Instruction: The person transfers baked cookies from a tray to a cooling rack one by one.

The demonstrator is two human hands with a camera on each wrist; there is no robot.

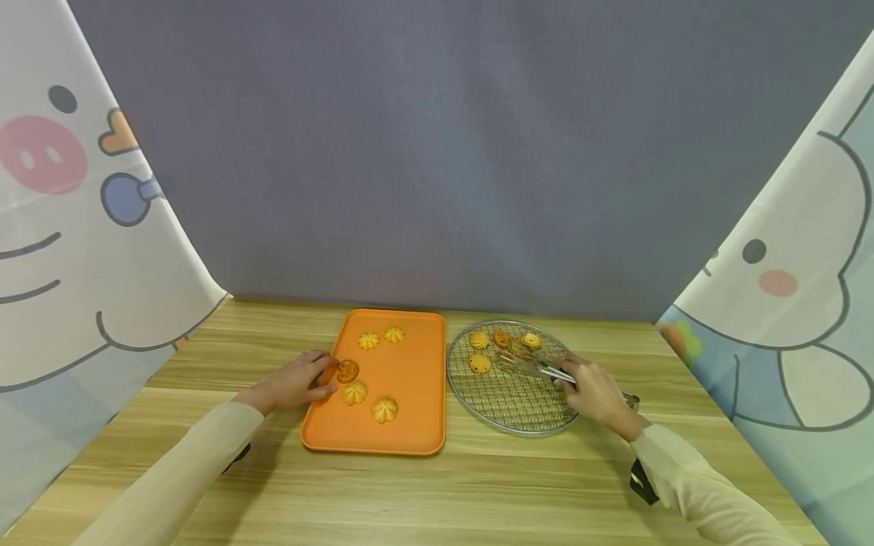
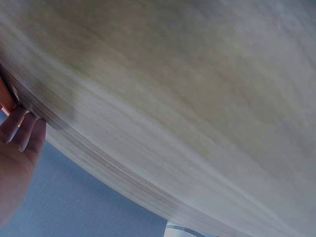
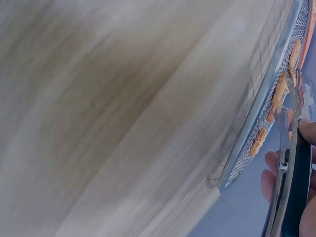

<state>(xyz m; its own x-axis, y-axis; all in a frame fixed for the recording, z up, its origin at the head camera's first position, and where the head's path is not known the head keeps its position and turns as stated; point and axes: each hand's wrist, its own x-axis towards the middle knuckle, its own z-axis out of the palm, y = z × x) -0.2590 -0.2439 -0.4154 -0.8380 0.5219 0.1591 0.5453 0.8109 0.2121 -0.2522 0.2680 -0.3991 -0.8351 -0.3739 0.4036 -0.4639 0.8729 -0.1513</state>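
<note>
My right hand [image 1: 595, 390] grips metal serving tongs [image 3: 296, 173] with dark handles. Their tips reach over the round wire cooling rack [image 1: 512, 413], close to several cookies. Whether the tongs pinch a cookie is hard to tell. Among those cookies are a round one with dark specks [image 1: 479, 364] and a ridged pale one [image 1: 479, 340]. At the left rim of the orange tray [image 1: 416, 379] lies my left hand [image 1: 292, 383], fingers and thumb spread by the edge. A browner swirl cookie [image 1: 347, 371] sits beside its fingertips, with several yellow flower-shaped cookies [image 1: 385, 409] elsewhere on the tray.
Tray and rack stand side by side on a wood-grain table [image 1: 478, 500], a narrow gap between them. A grey cloth backdrop [image 1: 437, 167] rises behind the table. Printed cartoon panels [image 1: 785, 318] flank it on both sides.
</note>
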